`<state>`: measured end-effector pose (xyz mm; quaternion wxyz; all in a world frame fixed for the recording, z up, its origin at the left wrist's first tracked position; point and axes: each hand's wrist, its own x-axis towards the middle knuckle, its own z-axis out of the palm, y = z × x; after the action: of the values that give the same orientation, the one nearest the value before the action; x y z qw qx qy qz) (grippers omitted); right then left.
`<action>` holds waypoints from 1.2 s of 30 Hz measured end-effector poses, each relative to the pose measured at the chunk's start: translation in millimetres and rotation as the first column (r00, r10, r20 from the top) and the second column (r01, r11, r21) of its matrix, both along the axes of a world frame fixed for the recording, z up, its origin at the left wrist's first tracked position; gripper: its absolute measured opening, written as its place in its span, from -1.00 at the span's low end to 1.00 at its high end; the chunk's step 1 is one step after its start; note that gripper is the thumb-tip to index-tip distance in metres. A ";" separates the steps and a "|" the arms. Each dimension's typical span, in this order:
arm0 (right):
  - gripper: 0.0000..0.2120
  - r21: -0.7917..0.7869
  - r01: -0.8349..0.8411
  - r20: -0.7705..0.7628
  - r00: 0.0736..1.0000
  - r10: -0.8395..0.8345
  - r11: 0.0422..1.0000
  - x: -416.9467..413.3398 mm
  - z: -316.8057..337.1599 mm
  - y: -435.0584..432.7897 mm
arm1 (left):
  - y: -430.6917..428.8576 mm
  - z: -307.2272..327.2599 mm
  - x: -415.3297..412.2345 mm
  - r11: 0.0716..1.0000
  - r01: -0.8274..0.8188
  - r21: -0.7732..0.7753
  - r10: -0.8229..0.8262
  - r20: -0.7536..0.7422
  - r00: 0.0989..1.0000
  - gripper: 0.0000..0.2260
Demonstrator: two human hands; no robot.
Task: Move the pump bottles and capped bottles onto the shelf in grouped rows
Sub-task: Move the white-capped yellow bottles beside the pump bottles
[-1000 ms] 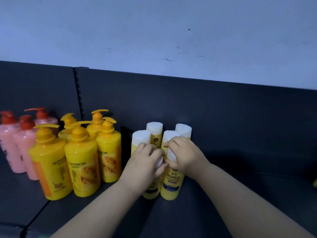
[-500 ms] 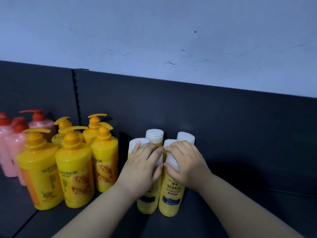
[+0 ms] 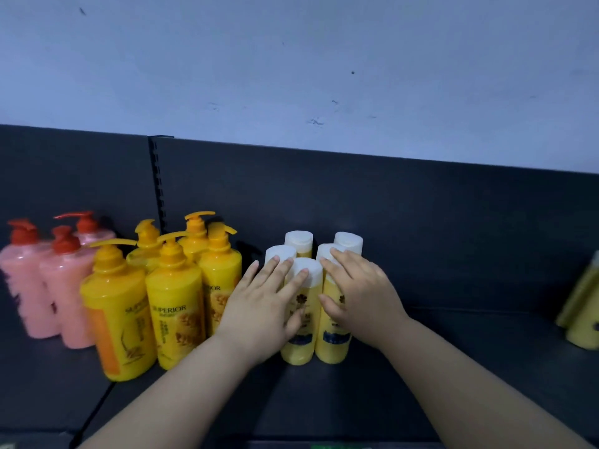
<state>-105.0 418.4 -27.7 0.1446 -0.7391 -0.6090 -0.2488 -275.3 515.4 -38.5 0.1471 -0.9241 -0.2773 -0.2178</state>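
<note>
Two bare forearms enter from the lower edge, each ending in a bare hand: left hand (image 3: pixel 259 311), right hand (image 3: pixel 361 298). No sleeves, gloves, rings, watches or wristbands are visible. Fingernails are short and unpainted. Forearms are smooth, without visible markings.

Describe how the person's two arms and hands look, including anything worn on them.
Both forearms are bare up to the frame edge, with no sleeves visible. The left hand and right hand wear no gloves, rings, watch or bracelets that can be seen. Fingernails are short and unpainted.
</note>
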 end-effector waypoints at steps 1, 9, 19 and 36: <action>-0.43 -0.009 0.032 0.001 0.999 -0.032 0.999 -7.8 2.0 -4.8 | -2.6 2.4 -6.5 1.000 0.014 0.003 -0.014 0.006 1.000 -0.46; -0.38 -0.064 0.205 -0.070 0.975 -0.209 0.977 -67.3 -5.1 -59.5 | -34.1 6.8 -42.4 0.986 0.163 -0.032 -0.163 0.021 0.986 -0.44; -0.29 -0.131 0.419 -0.121 0.893 -0.434 0.898 -46.2 -14.3 -159.1 | -103.6 7.3 -5.6 0.927 0.369 -0.073 -0.374 -0.083 0.924 -0.35; -0.22 -0.185 0.569 -0.112 0.798 -0.592 0.802 150.6 -18.2 -326.7 | -255.3 -2.5 214.2 0.861 0.499 -0.098 -0.501 -0.003 0.865 -0.41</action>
<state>45.5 91.7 -45.9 0.0581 -0.9164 -0.3548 -0.1757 -61.1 260.1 -40.9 0.0459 -0.9732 -0.0362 -0.2222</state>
